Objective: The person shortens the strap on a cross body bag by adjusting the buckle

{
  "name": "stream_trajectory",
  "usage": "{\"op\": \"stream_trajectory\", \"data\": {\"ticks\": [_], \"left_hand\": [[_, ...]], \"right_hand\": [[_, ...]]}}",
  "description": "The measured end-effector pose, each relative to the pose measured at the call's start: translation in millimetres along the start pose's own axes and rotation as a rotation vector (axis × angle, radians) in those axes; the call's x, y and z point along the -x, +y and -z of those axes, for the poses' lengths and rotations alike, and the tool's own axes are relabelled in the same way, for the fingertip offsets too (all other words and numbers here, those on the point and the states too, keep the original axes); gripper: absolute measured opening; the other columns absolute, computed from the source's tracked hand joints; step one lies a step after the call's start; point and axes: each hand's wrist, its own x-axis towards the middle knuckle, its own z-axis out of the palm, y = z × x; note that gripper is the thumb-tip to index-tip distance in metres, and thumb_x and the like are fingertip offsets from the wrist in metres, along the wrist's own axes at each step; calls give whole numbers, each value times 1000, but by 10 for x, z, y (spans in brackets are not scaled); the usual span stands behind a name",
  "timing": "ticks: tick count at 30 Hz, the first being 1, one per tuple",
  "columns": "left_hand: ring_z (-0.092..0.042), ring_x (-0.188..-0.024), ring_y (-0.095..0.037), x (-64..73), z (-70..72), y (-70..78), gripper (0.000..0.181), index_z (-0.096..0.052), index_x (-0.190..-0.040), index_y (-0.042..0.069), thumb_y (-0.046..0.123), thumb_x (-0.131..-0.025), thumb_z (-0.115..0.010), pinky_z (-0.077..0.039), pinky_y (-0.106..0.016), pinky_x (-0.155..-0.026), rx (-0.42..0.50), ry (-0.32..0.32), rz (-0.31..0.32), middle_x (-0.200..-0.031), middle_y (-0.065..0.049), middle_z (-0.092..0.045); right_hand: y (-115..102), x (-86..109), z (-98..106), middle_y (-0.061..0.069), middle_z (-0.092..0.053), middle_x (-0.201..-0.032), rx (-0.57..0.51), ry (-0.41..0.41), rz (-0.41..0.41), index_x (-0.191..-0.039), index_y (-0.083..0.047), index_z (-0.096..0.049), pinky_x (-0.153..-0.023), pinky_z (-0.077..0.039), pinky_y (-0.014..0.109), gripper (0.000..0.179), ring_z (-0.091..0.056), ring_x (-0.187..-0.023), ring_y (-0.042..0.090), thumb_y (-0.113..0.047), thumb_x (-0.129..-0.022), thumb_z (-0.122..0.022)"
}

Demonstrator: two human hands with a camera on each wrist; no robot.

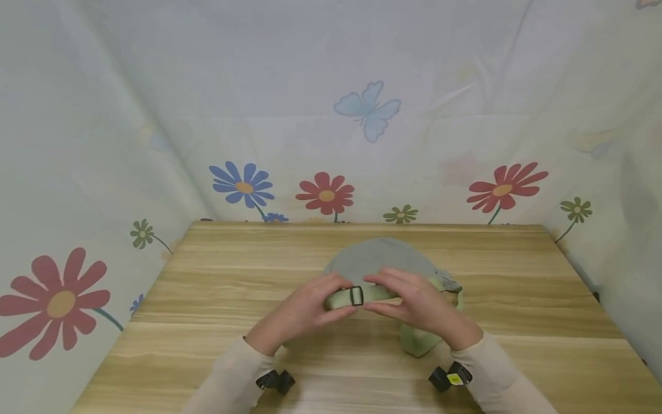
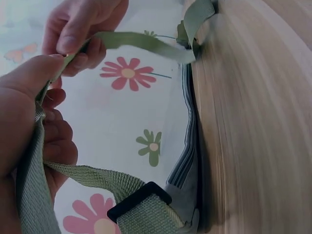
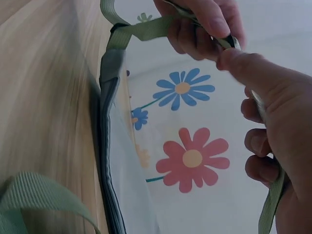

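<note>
A flat grey bag (image 1: 380,256) with a rounded far edge lies on the table behind both hands. Its light green webbing strap (image 1: 380,293) is raised in front of it, carrying a black slide buckle (image 1: 357,296). My left hand (image 1: 309,303) pinches the strap just left of that buckle, thumb below and fingers above. From the other side my right hand (image 1: 420,300) pinches the strap, fingertips close to the buckle. In the left wrist view, another black slide buckle (image 2: 139,202) sits where the strap meets the bag. A slack strap loop hangs under my right hand.
The wooden table (image 1: 207,299) extends to both sides of the bag. Behind it and along its sides hangs a pale curtain (image 1: 289,144) printed with flowers and a butterfly. Black wrist cameras (image 1: 276,380) are worn at the sleeve cuffs.
</note>
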Motion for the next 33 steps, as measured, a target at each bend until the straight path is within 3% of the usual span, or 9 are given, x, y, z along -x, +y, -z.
{"op": "stream_trajectory", "data": {"ticks": [4,8,12,18,25,29,33], "left_hand": [[-62,-88,-7,27,35,-16,33,-69,-126,12,25,-98,-82,-55,-23,-77,-2,5,13,-111,2,-74],[-55,-79,-4,42,61,-30,39,-69,-128,10,25,-96,-84,-50,-19,-71,-24,38,-8,-100,3,-71],[-50,-74,-3,29,71,-28,39,-69,-127,9,26,-96,-84,-46,-17,-68,-59,58,-38,-95,3,-69],[-64,-85,-7,14,72,2,35,-67,-129,9,25,-101,-79,-56,-22,-76,-68,49,-8,-111,-1,-76],[-67,-96,-10,21,60,26,40,-61,-136,7,21,-102,-77,-61,-29,-84,26,53,60,-118,-4,-77],[-70,-103,-12,22,61,38,42,-60,-136,7,20,-100,-78,-62,-34,-90,51,74,74,-123,-5,-79],[-69,-100,-13,18,60,44,37,-62,-133,7,17,-101,-78,-61,-30,-85,66,93,65,-119,-5,-79]], "right_hand": [[27,49,69,0,-73,-104,53,-23,-19,-125,-5,-72,-74,-56,20,51,-65,-83,6,-8,-79,-96],[44,74,93,-1,-71,-103,28,-8,-26,-119,-6,-74,-72,-55,19,46,-63,-82,6,-4,-78,-95],[46,78,77,-2,-71,-102,-9,22,-20,-116,-7,-74,-71,-52,15,36,-60,-81,5,-9,-86,-92],[23,80,45,-3,-70,-98,-72,51,-44,-115,-9,-73,-64,-47,12,23,-56,-72,8,-28,-104,-75],[-10,82,3,2,-75,-100,-126,89,-110,-115,-9,-72,-61,-52,15,25,-60,-72,6,-33,-107,-70],[-19,81,-30,3,-74,-98,-146,143,-108,-116,-10,-73,-57,-48,14,26,-55,-67,4,-34,-107,-68],[-28,65,-55,4,-73,-97,-173,185,-84,-116,-8,-72,-54,-46,17,26,-52,-65,4,-32,-107,-70]]}}
